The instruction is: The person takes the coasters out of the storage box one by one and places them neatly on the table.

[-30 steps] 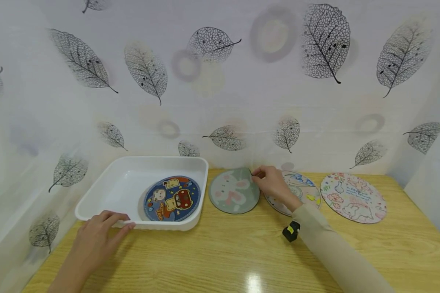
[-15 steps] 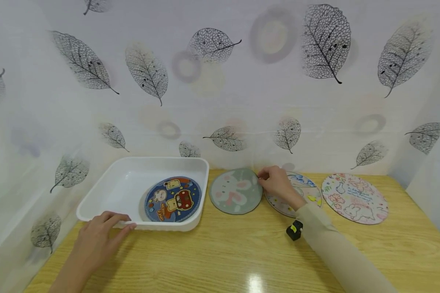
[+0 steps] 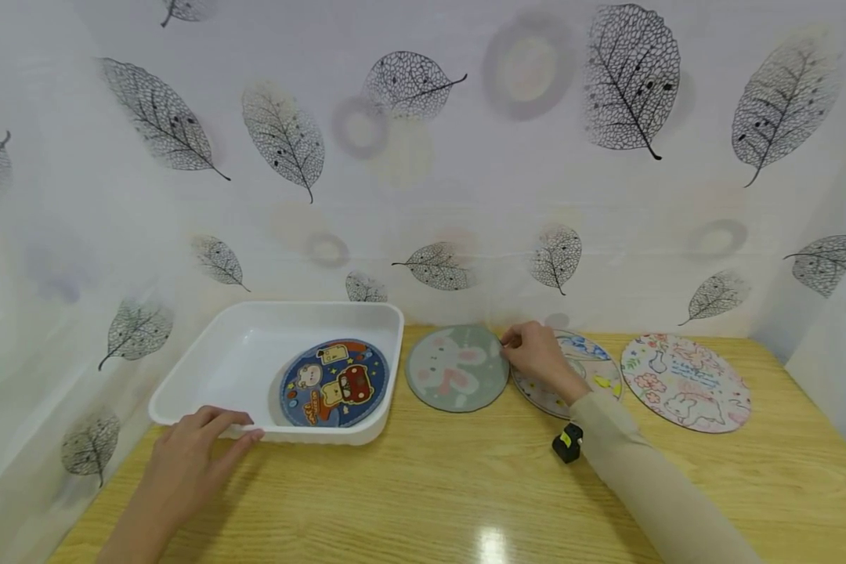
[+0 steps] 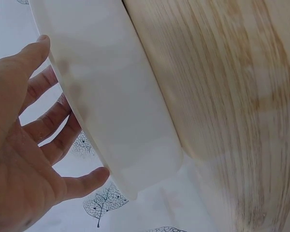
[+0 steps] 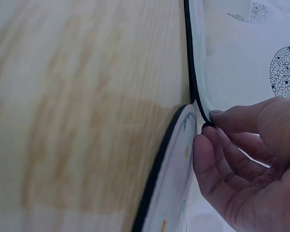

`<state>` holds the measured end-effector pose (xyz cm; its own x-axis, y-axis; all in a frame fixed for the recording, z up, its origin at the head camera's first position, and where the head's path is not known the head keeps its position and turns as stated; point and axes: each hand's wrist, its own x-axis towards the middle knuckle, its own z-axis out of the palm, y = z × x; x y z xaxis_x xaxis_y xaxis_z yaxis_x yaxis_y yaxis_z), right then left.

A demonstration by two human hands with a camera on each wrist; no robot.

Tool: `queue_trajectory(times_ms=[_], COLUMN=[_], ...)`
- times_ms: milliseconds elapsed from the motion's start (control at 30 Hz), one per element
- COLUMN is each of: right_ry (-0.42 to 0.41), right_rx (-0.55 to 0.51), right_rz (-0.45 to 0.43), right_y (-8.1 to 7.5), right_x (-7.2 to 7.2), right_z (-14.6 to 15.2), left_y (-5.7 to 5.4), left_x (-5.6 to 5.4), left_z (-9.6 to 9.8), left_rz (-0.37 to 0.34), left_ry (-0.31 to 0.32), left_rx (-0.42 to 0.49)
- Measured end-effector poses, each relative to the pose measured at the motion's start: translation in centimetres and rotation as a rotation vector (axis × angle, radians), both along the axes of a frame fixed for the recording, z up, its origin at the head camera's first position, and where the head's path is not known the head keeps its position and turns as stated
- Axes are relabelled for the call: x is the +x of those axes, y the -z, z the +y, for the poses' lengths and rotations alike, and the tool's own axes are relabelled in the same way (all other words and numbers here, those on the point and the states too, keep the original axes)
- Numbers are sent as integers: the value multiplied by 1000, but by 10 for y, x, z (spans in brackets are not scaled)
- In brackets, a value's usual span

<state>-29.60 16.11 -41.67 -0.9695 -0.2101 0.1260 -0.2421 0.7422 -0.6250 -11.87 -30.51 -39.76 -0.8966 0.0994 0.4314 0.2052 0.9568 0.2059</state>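
Note:
In the head view my left hand [image 3: 190, 462] holds the front rim of a white plastic tray [image 3: 211, 345]. The left wrist view shows its fingers over the rim, with fingertip shadows through the tray's wall [image 4: 111, 96]. Inside the tray a dark blue round mouse pad [image 3: 334, 384] with cartoon bears leans on the right side. My right hand [image 3: 536, 356] pinches the right edge of a grey-green round mouse pad [image 3: 457, 368] with a pale rabbit print. In the right wrist view, thumb and finger grip that pad's raised black-backed edge [image 5: 199, 92].
Partly under the right hand lies a round pad with blue and yellow drawings [image 3: 557, 395]. Farther right is a pink-patterned round pad [image 3: 684, 384]. Behind the wooden table [image 3: 395, 501] hangs a white leaf-print curtain [image 3: 465, 188]. A small black device [image 3: 567, 443] sits at the right wrist.
The right hand has shifted slightly right with the pad's edge. The grey-green pad's right side, bent up earlier, now lies flatter. The left hand has stayed at the tray rim.

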Motion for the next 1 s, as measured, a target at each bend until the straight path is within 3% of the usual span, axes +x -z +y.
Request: queue_trajectory(times_ms=[1000], right_ry=[-20], right_rx=[107], right_rz=[15], right_y=[3], right_x=[-2], right_z=[-1], left_y=[-2], left_x=[1], left_z=[0], left_rz=[-69], left_ry=[-15], left_rx=[-3])
